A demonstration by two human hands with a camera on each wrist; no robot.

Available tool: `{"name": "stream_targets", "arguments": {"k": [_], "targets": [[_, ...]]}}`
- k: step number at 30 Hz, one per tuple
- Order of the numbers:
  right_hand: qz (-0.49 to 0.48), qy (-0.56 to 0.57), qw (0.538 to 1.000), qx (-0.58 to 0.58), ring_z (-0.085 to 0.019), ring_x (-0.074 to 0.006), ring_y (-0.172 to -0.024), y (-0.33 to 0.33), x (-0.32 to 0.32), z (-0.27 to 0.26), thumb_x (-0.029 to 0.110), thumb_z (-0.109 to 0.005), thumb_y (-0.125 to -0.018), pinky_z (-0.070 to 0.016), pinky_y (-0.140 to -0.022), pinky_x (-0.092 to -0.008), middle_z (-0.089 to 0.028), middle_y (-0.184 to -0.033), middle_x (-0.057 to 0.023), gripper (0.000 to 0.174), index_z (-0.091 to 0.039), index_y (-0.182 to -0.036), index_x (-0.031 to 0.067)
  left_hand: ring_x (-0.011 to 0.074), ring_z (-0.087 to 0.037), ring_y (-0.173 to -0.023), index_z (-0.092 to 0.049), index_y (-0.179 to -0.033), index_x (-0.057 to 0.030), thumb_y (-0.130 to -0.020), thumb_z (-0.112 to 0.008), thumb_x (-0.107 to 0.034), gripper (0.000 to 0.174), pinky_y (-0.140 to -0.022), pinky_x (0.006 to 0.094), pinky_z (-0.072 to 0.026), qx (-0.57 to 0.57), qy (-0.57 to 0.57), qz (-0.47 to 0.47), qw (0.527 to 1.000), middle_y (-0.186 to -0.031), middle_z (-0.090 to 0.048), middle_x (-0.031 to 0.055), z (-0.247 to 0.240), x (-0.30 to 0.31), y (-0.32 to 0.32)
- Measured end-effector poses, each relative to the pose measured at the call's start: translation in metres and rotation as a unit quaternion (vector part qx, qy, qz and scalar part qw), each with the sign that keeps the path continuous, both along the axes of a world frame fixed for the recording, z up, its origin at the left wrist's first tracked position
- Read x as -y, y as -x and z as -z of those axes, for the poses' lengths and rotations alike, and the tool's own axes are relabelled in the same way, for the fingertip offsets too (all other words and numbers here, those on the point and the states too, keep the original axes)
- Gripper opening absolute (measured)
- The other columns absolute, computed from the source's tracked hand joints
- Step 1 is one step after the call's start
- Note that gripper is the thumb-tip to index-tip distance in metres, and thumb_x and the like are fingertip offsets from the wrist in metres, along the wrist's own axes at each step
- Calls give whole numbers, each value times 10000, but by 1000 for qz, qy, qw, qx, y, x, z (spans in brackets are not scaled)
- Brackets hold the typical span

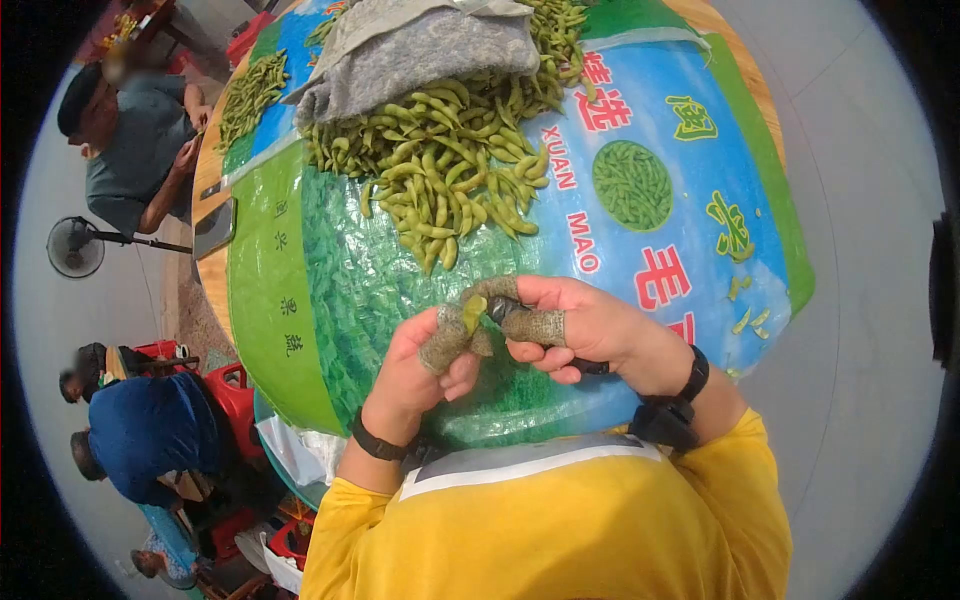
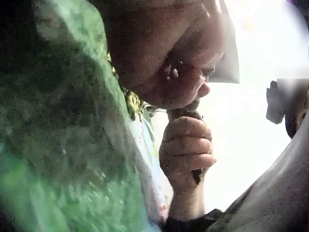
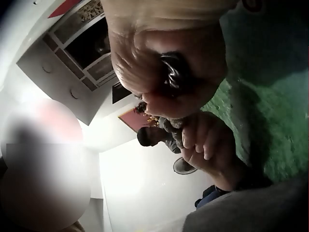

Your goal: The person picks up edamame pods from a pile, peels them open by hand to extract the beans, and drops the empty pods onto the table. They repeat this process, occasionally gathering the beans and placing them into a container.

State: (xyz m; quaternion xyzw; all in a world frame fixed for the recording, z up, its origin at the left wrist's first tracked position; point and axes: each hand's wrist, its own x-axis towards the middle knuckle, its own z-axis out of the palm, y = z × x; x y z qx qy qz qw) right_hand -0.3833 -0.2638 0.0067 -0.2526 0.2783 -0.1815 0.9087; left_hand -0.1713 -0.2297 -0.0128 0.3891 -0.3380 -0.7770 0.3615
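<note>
My left hand (image 1: 408, 365) pinches a green soybean pod (image 1: 473, 312) between thumb and forefinger, both wrapped in greyish tape. Facing it, my right hand (image 1: 590, 322) has its taped fingers curled round a small black-handled tool (image 1: 497, 307), its front end right at the pod. In the right wrist view the shiny black handle (image 3: 175, 72) lies inside the palm; what kind of tool it is I cannot tell. Beyond the hands lies a large heap of soybean pods (image 1: 440, 180), partly covered by a grey cloth (image 1: 425, 65).
A printed green and blue plastic sheet (image 1: 275, 260) covers the wooden table. A smaller pile of pods (image 1: 252, 98) lies at the far left, near a phone (image 1: 214, 228) on the table edge. Scattered bits of pod (image 1: 742, 320) are on the right. A person (image 1: 140, 150) sits across the left edge.
</note>
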Motion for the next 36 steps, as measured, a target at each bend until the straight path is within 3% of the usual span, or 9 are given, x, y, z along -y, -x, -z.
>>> {"name": "stream_targets", "arguments": {"k": [9, 12, 14, 15, 21, 23, 27, 29, 36], "targets": [[-53, 263, 948, -171, -541, -109, -526, -6, -10, -12, 60, -446, -863, -486, -456, -250, -533, -723, -30, 368, -447, -1230, 93, 51, -509, -595, -592, -909, -33, -717, -758, -87, 259, -534, 210, -432, 171, 159, -64, 970, -682, -589, 20, 11, -1, 6], [-55, 278, 940, -191, -578, -127, -558, -5, -9, -13, 32, -437, -828, -493, -470, -260, -550, -721, -51, 366, -465, -1190, 82, 95, -546, -569, -589, -877, -20, -753, -722, -120, 207, -530, 250, -452, 325, 280, -37, 902, -671, -607, 46, 10, 0, 3], [-40, 273, 940, -201, -524, -70, -552, -7, -10, -5, 21, -393, -874, -459, -467, -213, -524, -717, 4, 418, -447, -1276, 122, 97, -572, -553, -579, -874, -35, -827, -625, -128, 113, -487, 228, -442, 498, 485, -5, 719, -622, -593, 17, 8, 2, 5], [-41, 274, 940, -199, -524, -70, -552, -8, -10, -4, 21, -393, -874, -459, -467, -213, -524, -717, 4, 418, -447, -1276, 122, 97, -572, -553, -579, -874, -35, -827, -625, -128, 113, -487, 228, -442, 500, 485, -6, 718, -622, -593, 17, 10, 1, 6], [-11, 348, 899, -266, -514, -68, -519, -6, -12, -4, 35, -428, -870, -442, -460, -206, -532, -705, 6, 413, -458, -1273, 115, 190, -547, -469, -570, -896, -5, -893, -529, -232, 231, -450, 319, -434, 398, 268, -44, 876, -662, -603, 93, 12, 2, 16], [12, 303, 929, -214, -513, -50, -531, -2, -9, -6, 37, -456, -853, -435, -467, -208, -563, -733, 0, 418, -466, -1264, 109, 140, -467, -406, -548, -991, -25, -934, -445, -275, 276, -398, 258, -378, 66, 16, -42, 997, -668, -599, 88, 7, 7, 13], [44, 436, 863, -251, -588, -136, -566, -8, -12, -3, 25, -488, -823, -472, -518, -263, -617, -774, -53, 422, -484, -1239, 96, 84, -390, -427, -529, -1043, -26, -936, -432, -240, 259, -378, 201, -303, -94, -95, -62, 989, -727, -587, 88, 9, 15, 17], [79, 607, 727, -311, -639, -268, -681, -9, -13, 12, 17, -508, -803, -502, -605, -325, -636, -818, -117, 415, -498, -1212, 85, 82, -376, -440, -526, -1047, -25, -930, -435, -226, 250, -386, 198, -296, -130, -116, -64, 983, -745, -586, 88, 13, 17, 15], [56, 583, 732, -347, -631, -330, -789, -11, -15, 5, 10, -534, -777, -506, -666, -357, -631, -856, -152, 434, -502, -1204, 80, 79, -378, -520, -518, -1064, -54, -921, -425, -198, 223, -437, 189, -290, -158, -111, -57, 980, -804, -587, 84, 18, 18, 20]]}}
